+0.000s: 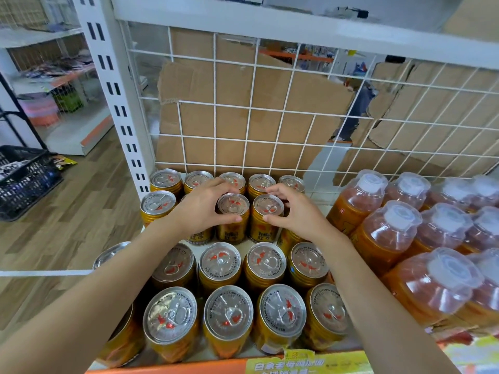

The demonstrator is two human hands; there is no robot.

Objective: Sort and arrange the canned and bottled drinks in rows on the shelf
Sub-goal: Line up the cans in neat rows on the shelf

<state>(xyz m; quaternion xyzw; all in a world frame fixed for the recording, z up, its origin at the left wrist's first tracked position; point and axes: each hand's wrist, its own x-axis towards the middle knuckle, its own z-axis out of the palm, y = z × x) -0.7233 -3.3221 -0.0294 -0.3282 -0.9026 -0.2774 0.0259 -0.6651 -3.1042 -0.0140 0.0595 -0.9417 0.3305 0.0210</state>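
Note:
Several gold Red Bull cans with silver lids stand in rows on the white shelf (pixel 318 202). My left hand (pixel 201 209) curls round one can (pixel 232 209) in the second row from the back, thumb in front and fingers behind it. My right hand (pixel 293 209) grips the neighbouring can (pixel 267 211) the same way. Two front rows of cans (pixel 228 314) stand below my forearms. Orange bottled drinks (pixel 388 233) with clear cap covers fill the right side of the shelf.
A white wire grid (pixel 251 103) with cardboard behind it closes the back. A white slotted upright (pixel 113 90) stands at the left. A black crate (pixel 24 179) sits on the wooden floor. An orange price strip (pixel 189 367) runs along the front edge.

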